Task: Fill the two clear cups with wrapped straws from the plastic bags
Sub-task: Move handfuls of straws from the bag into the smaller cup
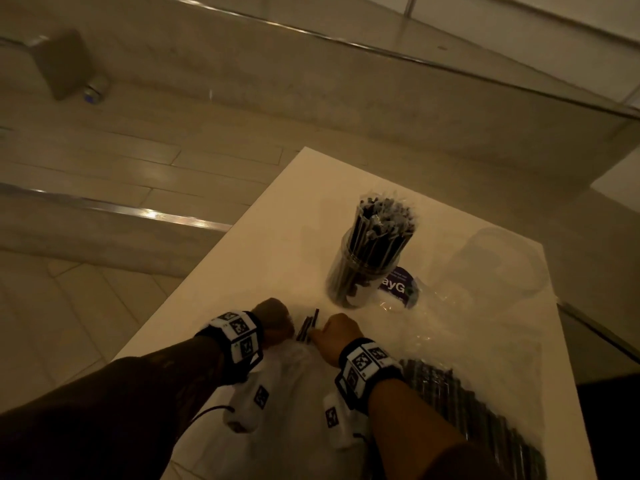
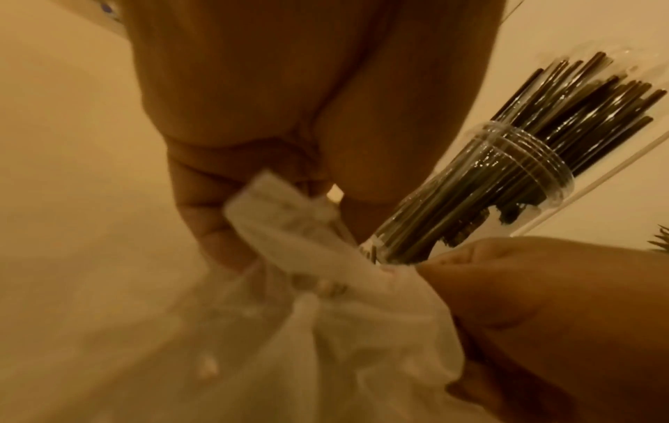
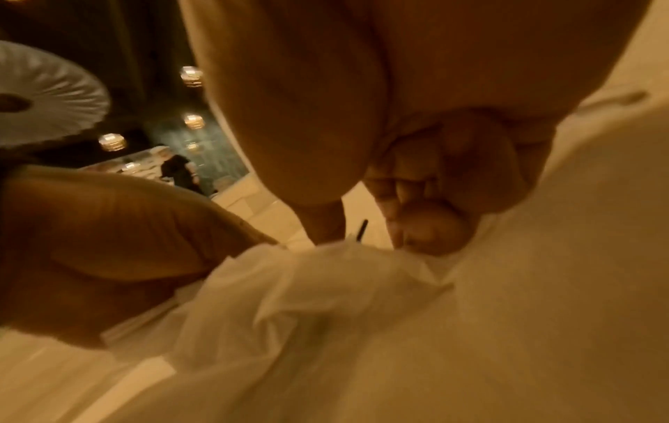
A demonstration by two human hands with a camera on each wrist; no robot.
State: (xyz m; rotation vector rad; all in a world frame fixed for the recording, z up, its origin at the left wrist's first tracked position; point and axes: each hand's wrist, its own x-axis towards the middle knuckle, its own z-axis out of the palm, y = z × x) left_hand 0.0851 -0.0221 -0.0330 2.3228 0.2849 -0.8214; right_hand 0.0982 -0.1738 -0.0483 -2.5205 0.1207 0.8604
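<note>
Left hand (image 1: 273, 318) and right hand (image 1: 337, 336) both pinching the mouth of a plastic bag (image 1: 294, 386) just in front of the full cup (image 1: 363, 271) on the table (image 1: 263, 244), dark straw tips (image 1: 308, 327) poking out between them. Empty clear cup (image 1: 498, 261) right of the full one; second bag of straws (image 1: 467, 403) lying near right.

Left hand (image 1: 273, 318) and right hand (image 1: 337, 336) sit close together, fingers curled, pinching.

A white table (image 1: 263, 244) stands on a tiled floor (image 1: 104, 157). Metal rails (image 1: 346, 43) run above. A purple label (image 1: 398, 284) lies on the table.
</note>
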